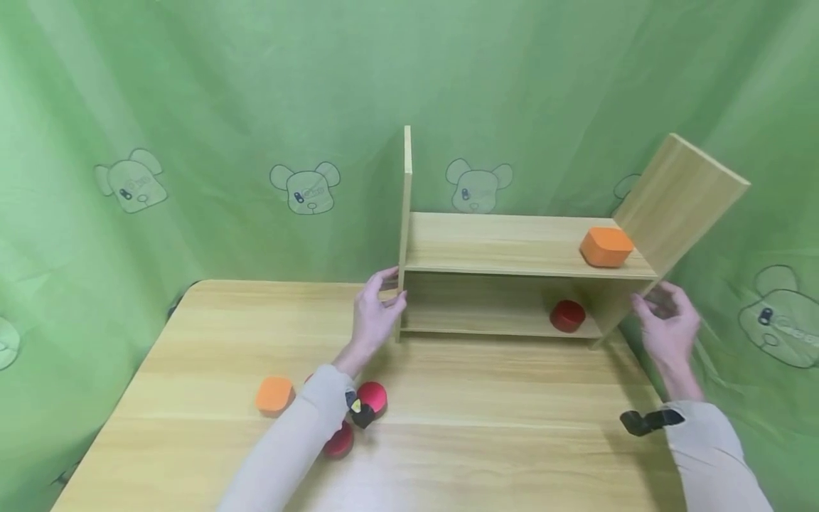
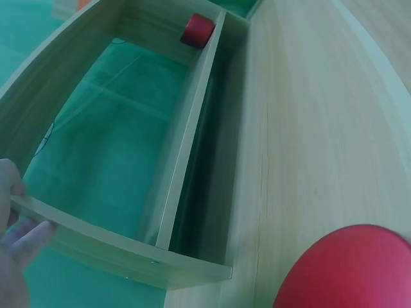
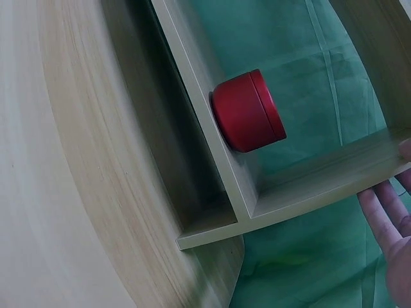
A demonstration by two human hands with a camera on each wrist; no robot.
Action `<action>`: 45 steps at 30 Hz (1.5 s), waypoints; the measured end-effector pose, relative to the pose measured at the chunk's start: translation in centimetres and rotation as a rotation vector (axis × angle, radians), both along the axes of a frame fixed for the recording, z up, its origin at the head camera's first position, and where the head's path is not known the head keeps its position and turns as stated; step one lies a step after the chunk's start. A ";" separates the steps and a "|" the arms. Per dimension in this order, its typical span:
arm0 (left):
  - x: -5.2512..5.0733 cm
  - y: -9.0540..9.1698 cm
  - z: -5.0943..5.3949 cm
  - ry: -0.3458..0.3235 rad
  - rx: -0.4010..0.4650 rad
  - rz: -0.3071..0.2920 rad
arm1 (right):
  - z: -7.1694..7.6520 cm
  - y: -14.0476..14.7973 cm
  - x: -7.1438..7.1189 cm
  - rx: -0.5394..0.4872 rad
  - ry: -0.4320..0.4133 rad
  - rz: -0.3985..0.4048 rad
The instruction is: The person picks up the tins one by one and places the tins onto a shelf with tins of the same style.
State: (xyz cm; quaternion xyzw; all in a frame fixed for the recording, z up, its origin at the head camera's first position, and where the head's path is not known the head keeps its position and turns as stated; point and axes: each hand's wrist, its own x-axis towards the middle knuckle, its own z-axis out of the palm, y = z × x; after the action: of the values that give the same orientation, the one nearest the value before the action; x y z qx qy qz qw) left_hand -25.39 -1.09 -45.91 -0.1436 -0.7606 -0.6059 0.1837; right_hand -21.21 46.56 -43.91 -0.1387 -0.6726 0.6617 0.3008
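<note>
Both ends of a two-tier wooden shelf unit (image 1: 499, 245) on the table (image 1: 499, 455) are in a person's grasp, the left hand (image 1: 377, 311) pinching the left side panel (image 1: 405, 213) and the right hand (image 1: 670, 327) the right side panel (image 1: 681, 199), an opposed hold that would steady the frame. An orange block (image 1: 606, 247) sits on the upper board (image 1: 499, 231) and a red cylinder (image 1: 567, 316) on the lower, both near the right end, where flat boards bear their weight. Another orange block (image 1: 274, 395) and more red cylinders (image 1: 372, 397) stand near the left forearm (image 1: 281, 441).
</note>
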 end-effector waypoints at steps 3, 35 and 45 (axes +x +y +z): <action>0.1 -0.3 0.0 -0.006 0.010 0.006 | 0.0 -0.3 -0.1 0.020 -0.001 0.016; 0.7 -4.8 0.4 -0.018 -0.031 0.101 | -0.8 -4.8 -0.4 0.164 -0.051 0.014; 1.2 -6.8 0.5 -0.062 -0.014 0.126 | -1.1 -6.9 -0.3 0.129 0.095 0.066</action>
State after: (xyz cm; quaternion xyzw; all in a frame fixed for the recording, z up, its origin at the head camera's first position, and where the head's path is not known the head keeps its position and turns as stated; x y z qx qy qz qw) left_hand -24.21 -7.89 -45.39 -0.0778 -0.7775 -0.5921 0.1970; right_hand -21.54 39.64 -45.04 -0.0651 -0.7032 0.6323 0.3185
